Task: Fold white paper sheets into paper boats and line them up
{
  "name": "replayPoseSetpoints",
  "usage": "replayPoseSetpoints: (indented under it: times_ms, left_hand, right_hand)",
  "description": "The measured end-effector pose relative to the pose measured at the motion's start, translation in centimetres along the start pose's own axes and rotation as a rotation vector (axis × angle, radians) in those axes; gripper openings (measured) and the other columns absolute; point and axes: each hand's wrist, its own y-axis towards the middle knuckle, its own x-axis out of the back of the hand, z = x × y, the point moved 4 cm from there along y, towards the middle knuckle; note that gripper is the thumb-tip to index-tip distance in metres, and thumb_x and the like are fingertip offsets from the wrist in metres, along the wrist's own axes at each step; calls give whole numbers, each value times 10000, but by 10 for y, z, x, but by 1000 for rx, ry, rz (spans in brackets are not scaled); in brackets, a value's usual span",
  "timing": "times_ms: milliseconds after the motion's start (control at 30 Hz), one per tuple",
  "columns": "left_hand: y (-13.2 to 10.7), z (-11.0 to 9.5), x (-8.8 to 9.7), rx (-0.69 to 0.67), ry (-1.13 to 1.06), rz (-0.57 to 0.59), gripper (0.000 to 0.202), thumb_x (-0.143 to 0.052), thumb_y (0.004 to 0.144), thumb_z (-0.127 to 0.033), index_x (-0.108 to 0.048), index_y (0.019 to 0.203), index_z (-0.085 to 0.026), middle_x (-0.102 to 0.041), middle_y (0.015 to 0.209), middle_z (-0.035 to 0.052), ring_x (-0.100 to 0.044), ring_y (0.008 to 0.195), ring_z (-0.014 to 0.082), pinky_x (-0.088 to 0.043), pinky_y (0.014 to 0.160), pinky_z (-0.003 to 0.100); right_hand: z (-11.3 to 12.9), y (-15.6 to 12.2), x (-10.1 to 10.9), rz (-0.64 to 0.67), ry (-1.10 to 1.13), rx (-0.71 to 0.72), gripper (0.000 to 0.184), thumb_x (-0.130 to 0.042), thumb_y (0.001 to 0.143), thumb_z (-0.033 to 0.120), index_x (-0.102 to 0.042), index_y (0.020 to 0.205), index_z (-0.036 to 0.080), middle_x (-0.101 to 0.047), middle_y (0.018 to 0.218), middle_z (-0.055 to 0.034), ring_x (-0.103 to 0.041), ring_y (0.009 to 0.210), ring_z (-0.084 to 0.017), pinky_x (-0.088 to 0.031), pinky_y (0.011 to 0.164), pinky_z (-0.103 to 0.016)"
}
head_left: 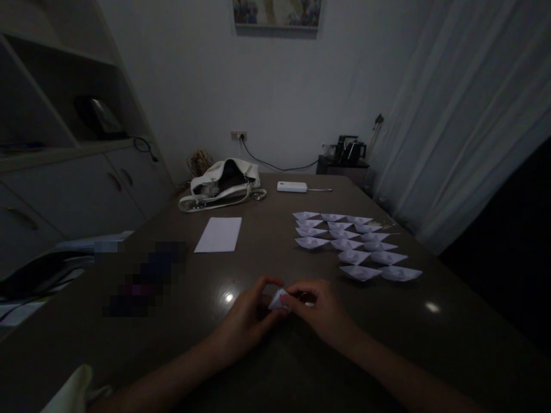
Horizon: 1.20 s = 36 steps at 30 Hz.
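Note:
Between both hands, low over the near middle of the table, is a small piece of folded white paper (278,299). My left hand (249,315) curls round its left side, thumb below and index finger arched above. On the right side, my right hand (321,307) pinches the paper between thumb and fingers. Parts of the paper are hidden behind the fingers. Several white paper boats (344,244) stand in rows to the right, beyond my right hand. A stack of white paper sheets (219,234) lies flat on the left, farther off than my left hand.
The dark table (267,367) stretches to the wall. At its far end sit a white handbag (228,180) and a white power strip or charger (291,187) with a short cable. A blurred dark object (146,278) is at left. A curtain (465,115) hangs at right.

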Motion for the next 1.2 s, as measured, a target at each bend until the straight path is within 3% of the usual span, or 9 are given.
replayPoseSetpoints:
  times_ms: [67,200,400,567,767,1000,1200]
  left_hand:
    - [3,-1,-1,20,-89,31,304,-574,859,-379,-548,1057,-150,-684,775,44,-642,716,180,-479,622,244]
    - [7,-1,0,67,-172,41,349,-537,862,-449,-657,881,-121,-696,832,80,-649,791,221,-504,674,276]
    - [3,-5,3,-67,73,-15,288,-495,906,-322,-709,968,-138,-729,864,81,-660,800,223,-479,677,260]
    - [3,-8,9,-83,128,-139,256,-503,893,-293,-712,907,-146,-725,786,62,-657,719,205,-471,622,244]
    - [2,-12,17,-93,110,-298,242,-534,859,-319,-689,789,-147,-713,757,61,-654,733,210,-486,678,268]
    - [1,-17,17,-172,54,-319,243,-546,864,-304,-705,790,-135,-665,786,74,-622,774,200,-475,691,261]
    - [1,-10,14,-109,-71,-275,266,-543,876,-349,-701,839,-138,-682,841,80,-635,807,210,-481,725,272]
  right_hand:
    - [0,0,2,-12,-13,29,169,-616,833,272,-730,758,172,-686,692,-28,-614,646,-146,-439,581,-234]
    - [-2,-1,1,-17,-17,50,210,-639,821,322,-718,709,162,-654,644,-23,-585,603,-138,-416,541,-226]
    - [-5,-1,-5,-18,22,0,207,-655,802,330,-709,694,162,-674,655,-30,-603,618,-149,-431,563,-238]
    - [-11,-2,-8,2,147,-110,187,-679,772,337,-634,827,164,-672,738,-24,-619,651,-141,-463,573,-227]
    - [-9,-6,-13,80,-15,-125,230,-628,821,373,-633,774,148,-634,661,-23,-597,617,-143,-421,531,-221]
    - [-12,-4,-17,101,152,-154,241,-577,848,333,-632,704,148,-615,597,-14,-573,533,-129,-413,511,-222]
    - [-1,-8,-15,20,62,-75,269,-568,833,277,-598,591,162,-573,537,3,-521,505,-119,-367,491,-221]
